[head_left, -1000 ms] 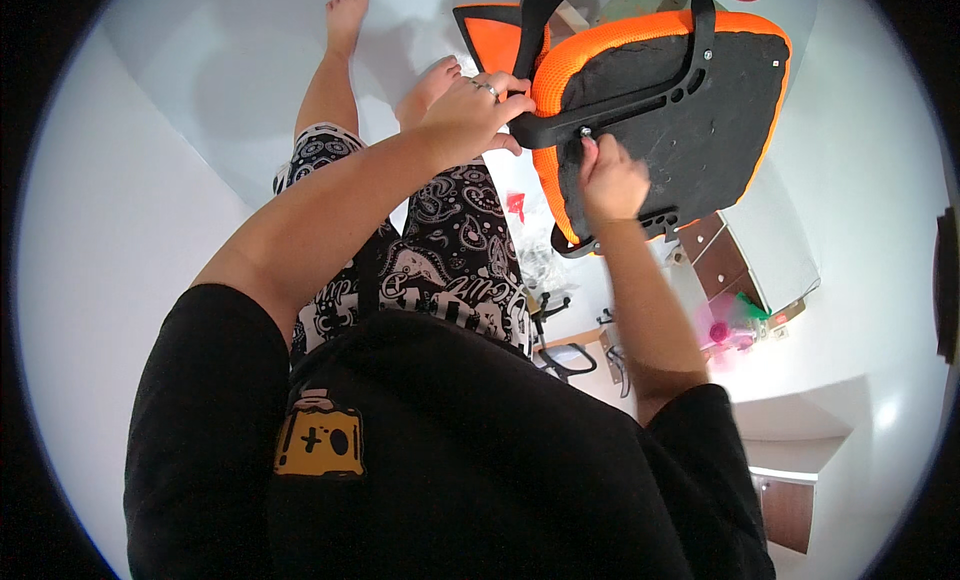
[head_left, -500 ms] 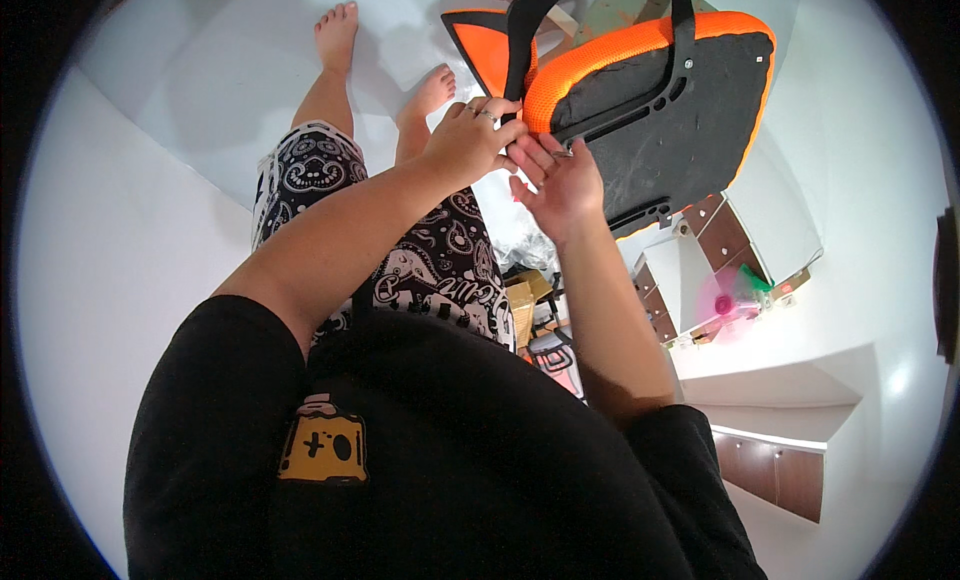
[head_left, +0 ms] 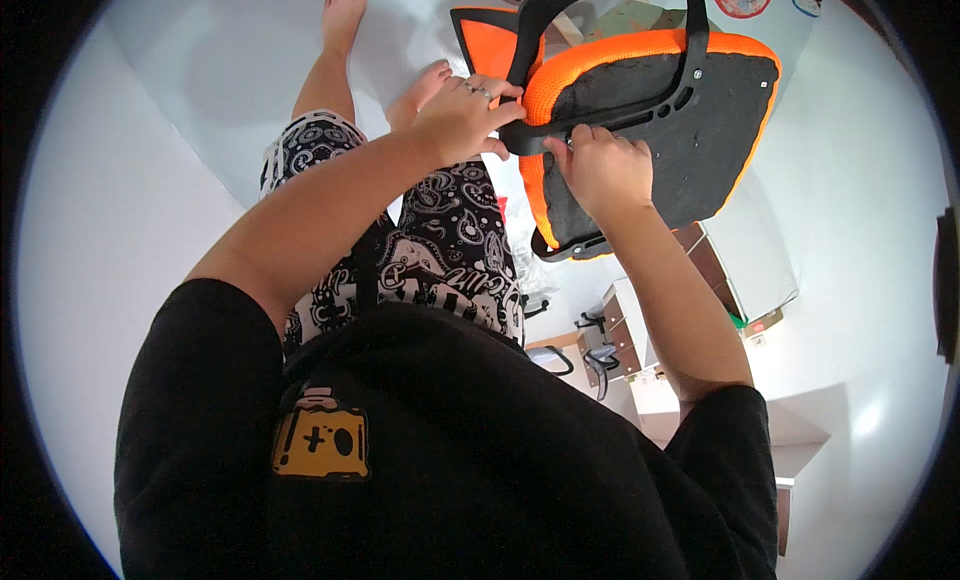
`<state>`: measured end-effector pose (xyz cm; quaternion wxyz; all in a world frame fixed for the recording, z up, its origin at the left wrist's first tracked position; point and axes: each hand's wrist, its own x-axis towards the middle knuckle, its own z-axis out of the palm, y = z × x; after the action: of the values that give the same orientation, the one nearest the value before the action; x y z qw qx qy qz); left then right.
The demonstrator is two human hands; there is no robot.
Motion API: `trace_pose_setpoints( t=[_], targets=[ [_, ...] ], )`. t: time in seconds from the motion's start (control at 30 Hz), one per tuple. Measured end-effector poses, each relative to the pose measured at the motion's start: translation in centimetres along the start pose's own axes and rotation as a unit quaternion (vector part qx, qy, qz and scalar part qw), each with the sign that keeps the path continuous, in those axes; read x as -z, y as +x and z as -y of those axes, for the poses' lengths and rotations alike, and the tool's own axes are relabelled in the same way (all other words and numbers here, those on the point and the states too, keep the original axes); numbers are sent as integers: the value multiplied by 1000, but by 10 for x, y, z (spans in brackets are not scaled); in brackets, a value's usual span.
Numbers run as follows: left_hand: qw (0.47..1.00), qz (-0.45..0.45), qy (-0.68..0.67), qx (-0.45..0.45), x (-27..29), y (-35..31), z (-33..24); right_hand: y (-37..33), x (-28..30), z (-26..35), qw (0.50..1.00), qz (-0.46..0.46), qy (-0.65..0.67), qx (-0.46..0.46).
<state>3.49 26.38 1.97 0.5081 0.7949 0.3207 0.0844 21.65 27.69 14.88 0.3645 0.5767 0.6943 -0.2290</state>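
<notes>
A chair seat (head_left: 690,150) with a black underside and orange mesh rim stands tilted, its underside facing me. A black looped armrest (head_left: 620,110) runs across that underside. At the armrest's near corner, my left hand (head_left: 465,120) is closed, fingers and thumb about the black plastic. My right hand (head_left: 612,175) lies against the underside just beside the armrest's flat bar, knuckles up and fingers curled. Whatever is pinched in it is hidden. A second black armrest bracket (head_left: 575,250) shows at the seat's lower edge.
Beyond the armrest is an orange panel with black edging (head_left: 490,45). My bare feet (head_left: 345,15) rest on the pale floor to the left. Clear plastic wrapping (head_left: 535,270) lies below the seat. Brown-fronted cabinets (head_left: 715,270) stand at the right.
My right hand has turned from palm up with spread fingers to knuckles up and curled, moving right onto the seat's underside. The left hand stays at the armrest. The seat has shifted slightly.
</notes>
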Motion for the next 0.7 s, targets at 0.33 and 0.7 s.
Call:
trace_pose_setpoints(
  t=[0.33, 0.7],
  targets=[
    [1000, -15, 4, 8, 5, -1, 2, -19, -43, 11, 187, 66, 890, -411],
    [999, 0, 41, -16, -28, 23, -5, -29, -80, -44, 977, -130, 159, -56]
  ],
)
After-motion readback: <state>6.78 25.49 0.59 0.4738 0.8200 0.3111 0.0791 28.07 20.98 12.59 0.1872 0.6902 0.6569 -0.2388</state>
